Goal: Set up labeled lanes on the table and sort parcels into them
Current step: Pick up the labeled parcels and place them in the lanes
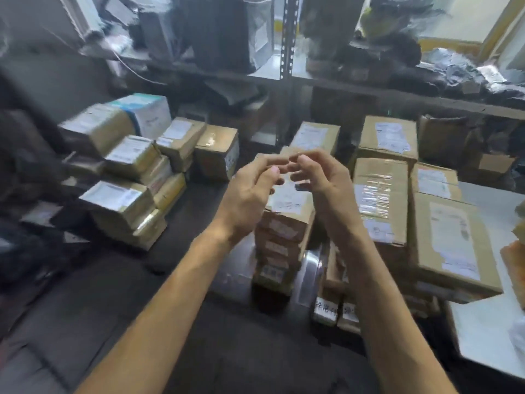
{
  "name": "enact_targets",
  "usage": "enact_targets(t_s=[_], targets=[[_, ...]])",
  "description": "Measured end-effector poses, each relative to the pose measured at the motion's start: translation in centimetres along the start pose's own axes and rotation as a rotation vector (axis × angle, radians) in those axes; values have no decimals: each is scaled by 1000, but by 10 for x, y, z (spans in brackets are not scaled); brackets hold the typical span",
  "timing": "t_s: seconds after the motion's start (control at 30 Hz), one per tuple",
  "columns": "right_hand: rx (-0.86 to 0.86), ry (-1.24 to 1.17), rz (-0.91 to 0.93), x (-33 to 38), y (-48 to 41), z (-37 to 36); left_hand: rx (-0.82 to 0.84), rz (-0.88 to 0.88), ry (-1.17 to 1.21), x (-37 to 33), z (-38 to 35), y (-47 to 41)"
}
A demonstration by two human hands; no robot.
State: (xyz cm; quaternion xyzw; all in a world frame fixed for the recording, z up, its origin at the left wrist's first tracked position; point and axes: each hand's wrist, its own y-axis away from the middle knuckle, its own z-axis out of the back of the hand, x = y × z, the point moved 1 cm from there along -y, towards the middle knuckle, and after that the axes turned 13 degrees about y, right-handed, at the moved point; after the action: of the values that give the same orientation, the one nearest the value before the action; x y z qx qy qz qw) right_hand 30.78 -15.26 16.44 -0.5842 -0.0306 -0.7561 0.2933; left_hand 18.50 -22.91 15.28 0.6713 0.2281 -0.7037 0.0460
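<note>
Cardboard parcels [284, 223]; left hand [250, 194], right hand [324, 186] half-curled

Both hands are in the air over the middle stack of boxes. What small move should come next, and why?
Probably lower both hands to the sides of the top parcel of the middle stack. The left hand and right hand hover over it, fingers loosely curled, apparently holding nothing, and its label faces up.

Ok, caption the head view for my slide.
The left hand and right hand hover, nearly touching, over a central parcel stack flanked by other parcels.
</note>
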Motion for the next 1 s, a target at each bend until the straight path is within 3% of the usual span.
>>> enact_targets(t_s=[0.27,0.47,0.73,1.0], targets=[[196,-104,26,25,-7,-167,-302,70,9,17,169,40],[341,-107,-110,-2,-33,-278,-457,165,60,61,254,46],[432,-71,-280,-27,-106,-382,-522,318,10,102,359,-4],[317,60,-546,-59,-153,-432,-497,370,-132,137,416,-64]])
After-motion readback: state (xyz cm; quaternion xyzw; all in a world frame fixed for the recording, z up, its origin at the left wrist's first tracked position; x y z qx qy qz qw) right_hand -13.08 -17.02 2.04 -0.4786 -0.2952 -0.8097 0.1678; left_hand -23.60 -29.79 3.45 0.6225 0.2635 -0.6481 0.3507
